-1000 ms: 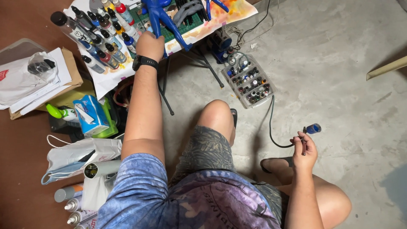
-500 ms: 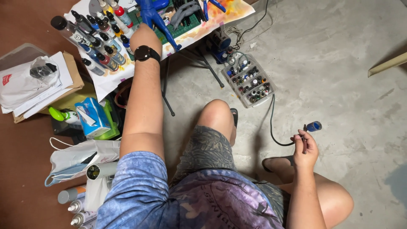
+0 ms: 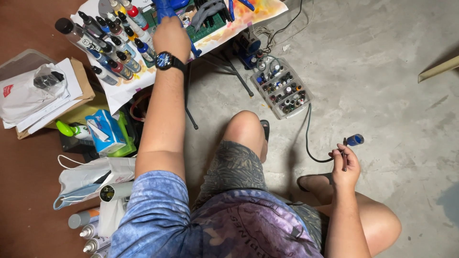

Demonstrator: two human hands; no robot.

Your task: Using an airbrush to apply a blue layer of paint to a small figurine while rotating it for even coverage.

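Left hand [image 3: 171,36] grips blue figure [image 3: 167,8]; right hand [image 3: 345,165] holds airbrush [image 3: 349,145].

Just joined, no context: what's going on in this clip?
A person sits on a concrete floor at a low work surface. The left hand, with a black wristwatch, reaches onto a paint-stained sheet and grips a blue model part beside rows of small paint bottles. The right hand holds an airbrush-like tool with a dark hose out to the side. A clear box of small bottles sits on the floor.
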